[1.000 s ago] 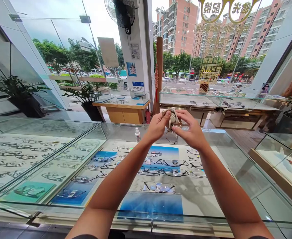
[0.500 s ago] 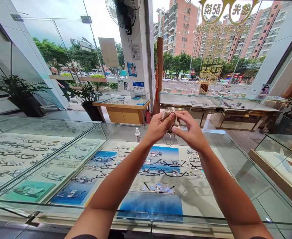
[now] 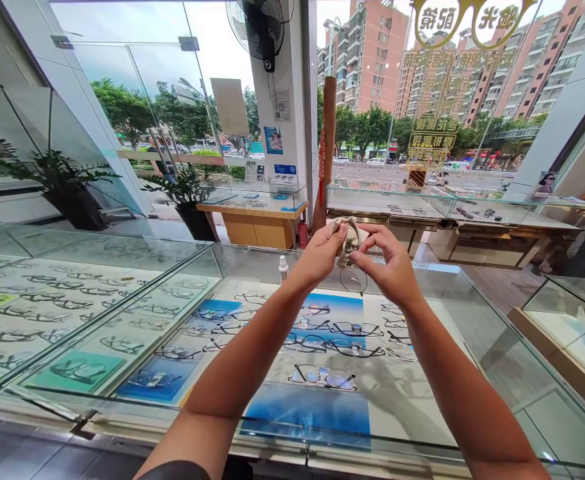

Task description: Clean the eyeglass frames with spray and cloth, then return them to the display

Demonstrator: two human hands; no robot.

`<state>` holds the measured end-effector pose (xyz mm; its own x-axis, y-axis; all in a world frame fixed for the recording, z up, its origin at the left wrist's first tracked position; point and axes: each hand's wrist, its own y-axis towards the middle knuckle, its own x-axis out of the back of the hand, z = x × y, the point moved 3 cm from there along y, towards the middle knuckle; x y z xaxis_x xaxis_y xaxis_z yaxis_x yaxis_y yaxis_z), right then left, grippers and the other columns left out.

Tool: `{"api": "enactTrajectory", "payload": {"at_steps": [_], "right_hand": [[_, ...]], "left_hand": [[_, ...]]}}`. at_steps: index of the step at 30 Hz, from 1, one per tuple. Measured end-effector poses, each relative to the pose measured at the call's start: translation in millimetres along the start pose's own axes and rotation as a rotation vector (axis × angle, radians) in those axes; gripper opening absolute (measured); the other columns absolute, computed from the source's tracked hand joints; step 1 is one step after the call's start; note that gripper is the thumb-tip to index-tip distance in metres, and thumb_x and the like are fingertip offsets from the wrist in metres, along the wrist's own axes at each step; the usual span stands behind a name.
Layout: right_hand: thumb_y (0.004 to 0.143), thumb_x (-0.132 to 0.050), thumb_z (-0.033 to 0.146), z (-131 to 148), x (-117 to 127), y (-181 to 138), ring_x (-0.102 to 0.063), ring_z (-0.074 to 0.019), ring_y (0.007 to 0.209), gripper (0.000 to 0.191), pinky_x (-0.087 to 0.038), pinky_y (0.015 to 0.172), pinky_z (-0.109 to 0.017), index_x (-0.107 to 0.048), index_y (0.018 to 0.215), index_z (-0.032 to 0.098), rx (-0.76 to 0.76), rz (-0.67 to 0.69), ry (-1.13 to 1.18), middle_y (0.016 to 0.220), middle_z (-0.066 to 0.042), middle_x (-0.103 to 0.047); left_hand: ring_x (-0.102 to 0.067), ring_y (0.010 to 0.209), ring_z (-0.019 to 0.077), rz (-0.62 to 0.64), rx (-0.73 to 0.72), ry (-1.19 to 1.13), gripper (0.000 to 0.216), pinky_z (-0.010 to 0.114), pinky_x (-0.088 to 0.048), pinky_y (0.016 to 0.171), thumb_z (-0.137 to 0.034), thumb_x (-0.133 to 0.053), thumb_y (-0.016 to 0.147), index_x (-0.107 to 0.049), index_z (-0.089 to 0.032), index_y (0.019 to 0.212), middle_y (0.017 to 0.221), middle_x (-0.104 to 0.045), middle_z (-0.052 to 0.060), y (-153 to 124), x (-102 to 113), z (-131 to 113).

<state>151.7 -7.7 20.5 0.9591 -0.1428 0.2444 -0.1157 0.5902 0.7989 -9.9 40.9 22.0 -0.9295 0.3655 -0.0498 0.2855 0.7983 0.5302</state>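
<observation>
Above the glass display case, my left hand (image 3: 324,252) is closed on a bunched beige cleaning cloth (image 3: 348,233). A pair of round, thin-rimmed eyeglasses (image 3: 354,281) hangs below the cloth with one lens showing; the other lens is hidden by the cloth and fingers. My right hand (image 3: 388,261) pinches the glasses near the middle of the frame, thumb and fingertips close to the cloth. A small white spray bottle (image 3: 283,268) stands upright on the case, left of my left forearm.
Under the glass top of the display case (image 3: 407,413) lie several rows of eyeglasses (image 3: 325,377). Another case section (image 3: 37,303) adjoins at left. A lower glass case (image 3: 572,320) stands at right. Beyond are a wooden counter (image 3: 257,227), a potted plant (image 3: 187,193) and windows.
The view has shifted slightly left, so the scene sits further right. The cloth has spread wider above my fingers, and more of the hanging lens shows.
</observation>
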Motion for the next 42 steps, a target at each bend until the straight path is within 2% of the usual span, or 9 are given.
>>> {"api": "enactTrajectory", "payload": {"at_steps": [7,11,15,21,27,31,35,38,42], "right_hand": [[0.089,-0.079,0.037,1,-2,-1,-0.065,-0.0311,0.132,0.016,-0.046,0.119,-0.057,-0.072,0.080,0.027,-0.032,-0.029,-0.064,0.136,-0.008,-0.073],[0.088,-0.082,0.040,-9,0,1,-0.066,-0.0312,0.133,0.018,-0.043,0.123,-0.058,-0.074,0.080,0.026,-0.109,-0.029,0.062,0.138,-0.008,-0.072],[0.088,-0.083,0.043,-18,2,2,-0.066,-0.0300,0.134,0.020,-0.044,0.123,-0.057,-0.075,0.083,0.026,-0.182,-0.018,0.208,0.139,-0.007,-0.072],[0.087,-0.085,0.042,-14,4,2,-0.060,-0.0313,0.142,0.016,-0.039,0.127,-0.058,-0.078,0.086,0.027,-0.134,0.072,0.126,0.145,-0.008,-0.068],[0.088,-0.084,0.042,-9,1,2,-0.055,-0.0320,0.146,0.019,-0.035,0.129,-0.061,-0.078,0.080,0.027,-0.078,0.125,0.027,0.152,-0.007,-0.063],[0.091,-0.081,0.049,-12,3,5,-0.055,-0.0305,0.147,0.021,-0.038,0.129,-0.058,-0.080,0.086,0.029,-0.088,0.120,0.143,0.151,-0.006,-0.063],[0.092,-0.080,0.052,-9,6,7,-0.059,-0.0294,0.141,0.025,-0.042,0.127,-0.056,-0.078,0.084,0.028,-0.073,0.153,0.192,0.144,-0.006,-0.066],[0.094,-0.079,0.050,-4,6,6,-0.059,-0.0293,0.140,0.022,-0.043,0.126,-0.056,-0.079,0.087,0.028,-0.038,0.177,0.155,0.143,-0.006,-0.066],[0.092,-0.081,0.050,-4,3,5,-0.058,-0.0299,0.142,0.023,-0.041,0.127,-0.058,-0.078,0.084,0.028,-0.054,0.161,0.159,0.146,-0.007,-0.064]], "left_hand": [[-0.052,0.085,0.0165,0.010,-0.052,0.084,0.048,0.029,-0.045,0.078,-0.067,-0.066,0.096,-0.066,-0.019,0.099,0.093,-0.062,0.003,-7,-10,-9],[-0.053,0.088,0.0165,0.046,-0.052,0.070,0.049,0.029,-0.046,0.083,-0.069,-0.066,0.095,-0.065,-0.019,0.099,0.095,-0.062,0.003,-7,-13,-9],[-0.051,0.083,0.0151,0.075,-0.021,0.028,0.052,0.028,-0.045,0.078,-0.070,-0.069,0.093,-0.064,-0.019,0.101,0.092,-0.061,0.002,-6,-12,-7],[-0.055,0.085,0.0156,0.008,0.010,-0.007,0.050,0.027,-0.045,0.077,-0.069,-0.070,0.092,-0.067,-0.019,0.102,0.091,-0.065,0.002,-6,-11,-6],[-0.060,0.087,0.0151,-0.045,0.013,-0.062,0.046,0.027,-0.048,0.080,-0.064,-0.066,0.098,-0.068,-0.019,0.106,0.093,-0.069,0.003,-9,-15,-3],[-0.064,0.093,0.0169,0.081,0.001,-0.107,0.048,0.028,-0.050,0.083,-0.059,-0.081,0.088,-0.070,-0.020,0.113,0.102,-0.071,0.005,-7,-10,-7],[-0.061,0.082,0.0144,0.173,0.038,-0.055,0.050,0.027,-0.047,0.074,-0.053,-0.090,0.081,-0.073,-0.017,0.111,0.097,-0.071,0.006,-7,-8,-12],[-0.058,0.077,0.0131,0.119,-0.015,-0.026,0.049,0.027,-0.046,0.071,-0.059,-0.085,0.084,-0.073,-0.016,0.103,0.091,-0.070,0.004,-9,-11,-13],[-0.051,0.065,0.0119,-0.038,-0.015,-0.014,0.058,0.028,-0.039,0.061,-0.074,-0.070,0.091,-0.067,-0.016,0.083,0.074,-0.063,0.001,-4,-11,-3]]}}
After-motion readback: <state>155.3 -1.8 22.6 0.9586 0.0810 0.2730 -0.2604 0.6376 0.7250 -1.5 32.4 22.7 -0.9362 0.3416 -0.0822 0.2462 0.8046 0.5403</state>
